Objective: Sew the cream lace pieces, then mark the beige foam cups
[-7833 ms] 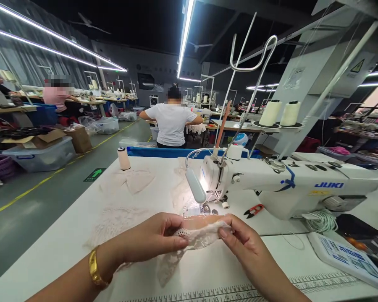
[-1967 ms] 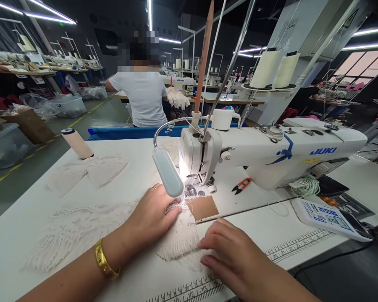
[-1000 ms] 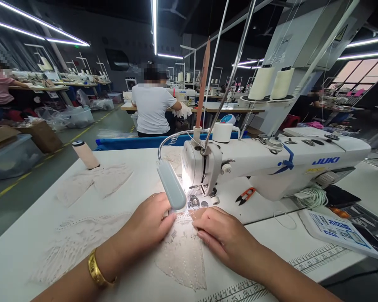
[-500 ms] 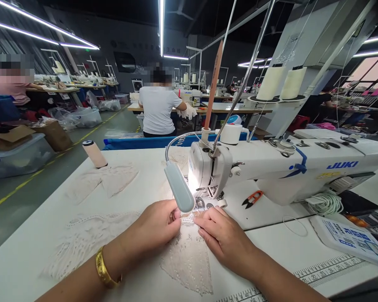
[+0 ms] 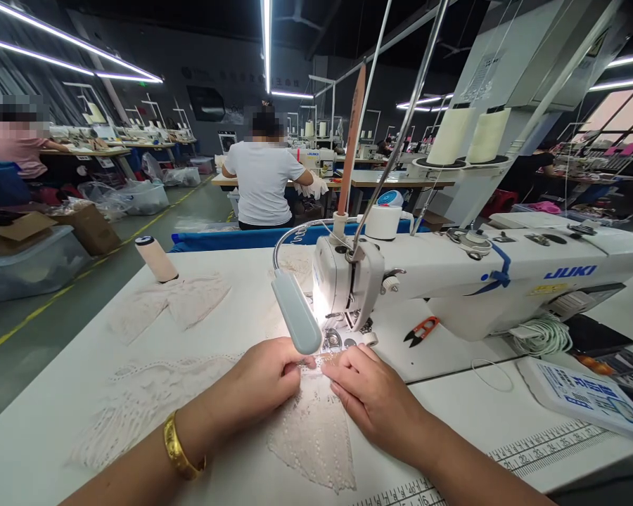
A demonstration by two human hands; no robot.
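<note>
A cream lace piece (image 5: 316, 439) lies flat on the white table (image 5: 58, 422), its top end just in front of the needle of a white JUKI sewing machine (image 5: 454, 281). My left hand (image 5: 258, 383), with a gold bangle on the wrist, pinches the lace's top edge from the left. My right hand (image 5: 372, 397) presses and pinches the same edge from the right. Both sets of fingertips meet below the machine's grey lamp (image 5: 297, 322), which hides part of the edge.
More lace pieces (image 5: 142, 404) lie left of my hands, and others (image 5: 174, 306) sit beside a thread cone (image 5: 155, 258). Red snips (image 5: 420, 330) rest under the machine arm, a control panel (image 5: 585, 397) at right. A person in white (image 5: 264, 179) works ahead.
Since a second ago my fingertips have drawn closer together on the lace's top edge near the needle. The view has shifted slightly; the lace stays flat on the table.
</note>
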